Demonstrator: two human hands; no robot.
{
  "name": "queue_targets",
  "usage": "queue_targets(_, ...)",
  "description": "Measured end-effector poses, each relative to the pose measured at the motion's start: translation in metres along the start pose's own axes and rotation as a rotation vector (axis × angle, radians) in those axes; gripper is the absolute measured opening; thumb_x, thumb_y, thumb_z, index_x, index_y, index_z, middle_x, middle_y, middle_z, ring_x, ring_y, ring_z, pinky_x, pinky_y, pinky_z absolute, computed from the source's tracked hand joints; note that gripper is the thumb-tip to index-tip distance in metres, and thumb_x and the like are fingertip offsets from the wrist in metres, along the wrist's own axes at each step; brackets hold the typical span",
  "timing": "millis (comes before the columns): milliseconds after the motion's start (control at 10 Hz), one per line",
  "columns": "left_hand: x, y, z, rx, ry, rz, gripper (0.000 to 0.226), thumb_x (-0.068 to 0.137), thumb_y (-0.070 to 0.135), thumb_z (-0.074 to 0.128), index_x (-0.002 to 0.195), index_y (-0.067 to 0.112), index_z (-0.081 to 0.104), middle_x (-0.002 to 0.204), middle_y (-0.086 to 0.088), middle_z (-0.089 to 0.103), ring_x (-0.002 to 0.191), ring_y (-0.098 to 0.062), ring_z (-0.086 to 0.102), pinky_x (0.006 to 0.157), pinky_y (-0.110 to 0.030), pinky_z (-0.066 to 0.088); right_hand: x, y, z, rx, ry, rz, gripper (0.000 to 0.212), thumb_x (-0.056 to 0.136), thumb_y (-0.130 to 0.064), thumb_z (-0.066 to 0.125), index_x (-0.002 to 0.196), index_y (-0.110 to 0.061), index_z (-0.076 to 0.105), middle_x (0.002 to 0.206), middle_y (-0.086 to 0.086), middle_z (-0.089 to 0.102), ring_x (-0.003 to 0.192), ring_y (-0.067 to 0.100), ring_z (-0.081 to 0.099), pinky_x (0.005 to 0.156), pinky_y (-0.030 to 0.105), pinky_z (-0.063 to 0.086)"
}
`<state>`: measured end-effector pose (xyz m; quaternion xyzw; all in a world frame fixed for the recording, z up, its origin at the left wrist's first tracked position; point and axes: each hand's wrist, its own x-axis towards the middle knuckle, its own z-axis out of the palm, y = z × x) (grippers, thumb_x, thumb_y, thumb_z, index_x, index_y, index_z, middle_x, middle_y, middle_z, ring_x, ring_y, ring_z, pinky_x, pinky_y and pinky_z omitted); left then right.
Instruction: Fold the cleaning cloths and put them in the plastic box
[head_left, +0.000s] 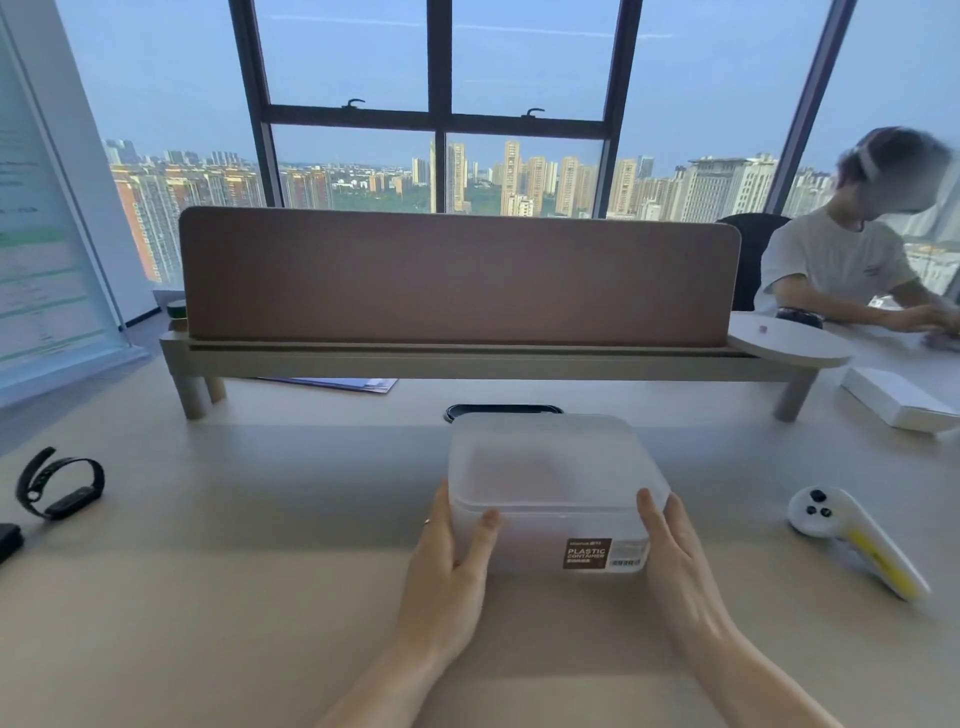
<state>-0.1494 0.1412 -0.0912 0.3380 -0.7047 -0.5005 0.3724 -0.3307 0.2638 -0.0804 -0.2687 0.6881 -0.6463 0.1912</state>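
A frosted plastic box (550, 478) with its lid on stands in the middle of the desk, a brown label on its near wall. My left hand (449, 566) presses against its near left corner, thumb on the lid edge. My right hand (675, 561) lies against its near right corner, thumb up at the lid edge. Both hands hold the box between them. A faint pinkish shape shows through the lid; I cannot tell what it is. No cleaning cloth lies in plain sight.
A black wristband (60, 488) rests at the far left, a white and yellow controller (857, 540) at the right. Behind the box stand a cable port (504, 410) and a brown divider (457, 280) on a raised shelf. Another person (852, 270) sits at the far right beside a white box (893, 397).
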Motion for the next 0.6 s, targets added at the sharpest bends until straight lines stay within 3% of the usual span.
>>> queue_targets(100, 0.024, -0.003, 0.030, 0.039, -0.012, 0.005, 0.061, 0.099, 0.057, 0.051, 0.155, 0.040, 0.033, 0.149, 0.020, 0.052, 0.141, -0.006, 0.045, 0.119, -0.039, 0.036, 0.029, -0.001, -0.014, -0.003, 0.048, 0.027, 0.026, 0.106, -0.042, 0.041, 0.127, -0.033, 0.052, 0.126, -0.010, 0.063, 0.123, 0.017, 0.056, 0.108, 0.038, 0.038)
queue_targets(300, 0.043, -0.009, 0.063, 0.140, -0.017, 0.028, 0.073, 0.101, 0.049, 0.051, 0.163, 0.026, 0.019, 0.161, 0.008, 0.040, 0.149, -0.011, 0.035, 0.123, -0.033, 0.028, 0.056, 0.009, -0.028, -0.063, 0.127, 0.040, 0.039, 0.105, -0.050, 0.038, 0.134, -0.028, 0.052, 0.130, 0.001, 0.063, 0.122, 0.023, 0.057, 0.111, 0.049, 0.039)
queue_targets(400, 0.044, -0.011, 0.063, 0.174, -0.013, 0.042, 0.073, 0.102, 0.045, 0.052, 0.163, 0.022, 0.019, 0.162, 0.007, 0.039, 0.150, -0.011, 0.034, 0.122, -0.028, 0.026, 0.058, 0.007, -0.029, -0.061, 0.123, 0.042, 0.037, 0.106, -0.046, 0.037, 0.132, -0.024, 0.052, 0.129, 0.004, 0.062, 0.119, 0.024, 0.057, 0.106, 0.045, 0.041)
queue_targets(500, 0.037, -0.008, 0.057, 0.172, -0.021, 0.044, 0.076, 0.101, 0.045, 0.055, 0.163, 0.023, 0.018, 0.162, 0.008, 0.038, 0.150, -0.013, 0.032, 0.123, -0.032, 0.026, 0.054, 0.003, -0.030, -0.086, 0.097, 0.056, 0.039, 0.106, -0.048, 0.036, 0.136, -0.027, 0.048, 0.141, 0.004, 0.057, 0.126, 0.021, 0.053, 0.110, 0.043, 0.037)
queue_targets(600, 0.029, -0.010, 0.031, 0.129, 0.010, -0.029, 0.077, 0.099, 0.048, 0.057, 0.163, 0.028, 0.020, 0.161, 0.014, 0.033, 0.149, -0.009, 0.032, 0.123, -0.031, 0.026, 0.045, -0.003, -0.040, -0.073, 0.195, -0.054, 0.067, 0.099, -0.064, 0.034, 0.151, -0.024, 0.038, 0.156, -0.002, 0.042, 0.141, 0.013, 0.038, 0.114, 0.031, 0.026)
